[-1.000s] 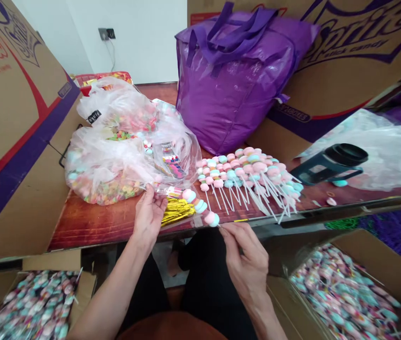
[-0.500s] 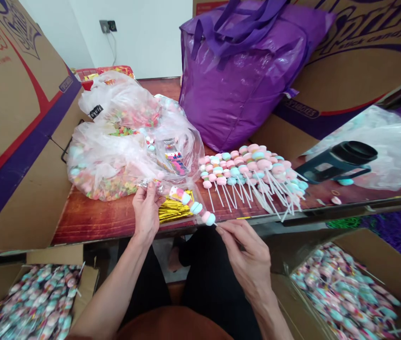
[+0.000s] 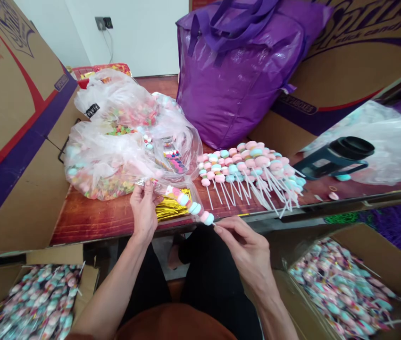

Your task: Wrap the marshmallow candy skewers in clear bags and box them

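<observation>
Between my hands a marshmallow skewer (image 3: 195,208) in pink, white and blue slants down to the right, with a clear printed wrapper around at least its upper part. My left hand (image 3: 144,208) pinches the wrapper's top end. My right hand (image 3: 245,245) grips the thin white stick at the lower end between thumb and fingertips. Beneath the skewer lies a bundle of gold twist ties (image 3: 170,208) at the table's front edge. To the right a pile of unwrapped marshmallow skewers (image 3: 250,165) has its sticks pointing toward me.
Clear bags of candy (image 3: 97,160) stand on the table (image 3: 90,222) at left. Behind is a purple bag (image 3: 229,85); at right lies a dark bottle (image 3: 335,158). Boxes of wrapped skewers (image 3: 41,297) flank my legs, and large cartons (image 3: 20,141) stand on both sides.
Both hands and the skewer stay almost in place, with a very slight shift left. The whole scene shifts a little up and left with the camera.
</observation>
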Demonstrator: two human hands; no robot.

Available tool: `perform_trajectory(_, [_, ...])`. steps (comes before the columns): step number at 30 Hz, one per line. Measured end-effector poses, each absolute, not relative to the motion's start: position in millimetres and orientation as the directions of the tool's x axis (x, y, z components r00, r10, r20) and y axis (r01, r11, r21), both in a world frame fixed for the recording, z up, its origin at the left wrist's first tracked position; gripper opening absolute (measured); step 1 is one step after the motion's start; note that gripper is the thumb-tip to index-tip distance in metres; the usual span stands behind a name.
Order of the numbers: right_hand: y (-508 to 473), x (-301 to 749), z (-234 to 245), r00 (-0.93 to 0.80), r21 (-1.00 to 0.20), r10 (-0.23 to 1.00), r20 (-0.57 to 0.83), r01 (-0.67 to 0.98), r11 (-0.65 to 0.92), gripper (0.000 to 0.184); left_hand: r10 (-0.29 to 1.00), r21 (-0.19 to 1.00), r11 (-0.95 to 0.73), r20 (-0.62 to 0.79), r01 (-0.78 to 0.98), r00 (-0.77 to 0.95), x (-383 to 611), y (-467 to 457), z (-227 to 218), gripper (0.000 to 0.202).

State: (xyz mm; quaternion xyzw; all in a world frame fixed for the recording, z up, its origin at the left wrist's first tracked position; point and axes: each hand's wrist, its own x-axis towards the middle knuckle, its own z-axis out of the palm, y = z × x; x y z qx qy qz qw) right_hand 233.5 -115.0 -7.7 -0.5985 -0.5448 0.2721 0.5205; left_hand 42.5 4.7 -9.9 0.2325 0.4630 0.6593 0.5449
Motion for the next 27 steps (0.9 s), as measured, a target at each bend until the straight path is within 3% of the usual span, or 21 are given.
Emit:
perform_trajectory(5, [-116, 232, -6, 0.255, -0.899, 0.922, 0.292, 0.402, 0.173, 0.007, 0.943, 0.878, 0.025, -0.179, -0.478, -0.279, 45, 3, -13, 0.043])
perform_trajectory(12, [-110, 221, -6, 0.285, -0.9, 0.909, 0.305, 0.398, 0.178, 0.007, 0.983, 0.933, -0.028, -0.04, -0.359, -0.18, 53, -4, -17, 0.035])
perform_trajectory(16, [-106, 210, -8, 0.295, -0.883, 0.891, 0.346, 0.424, 0.202, 0.008, 0.974, 0.891, 0.031, -0.128, -0.452, -0.187, 58, -7, -12, 0.038])
perform_trajectory(21, [-104, 202, -11, 0.271, -0.804, 0.85, 0.451, 0.537, 0.256, 0.012, 0.973, 0.828, 0.183, -0.229, -0.53, -0.022, 58, -10, -6, 0.043])
perform_trajectory(27, [-96, 182, -14, 0.289, -0.846, 0.871, 0.398, 0.482, 0.227, 0.015, 0.973, 0.821, 0.2, -0.233, -0.536, 0.006, 63, -16, -10, 0.043])
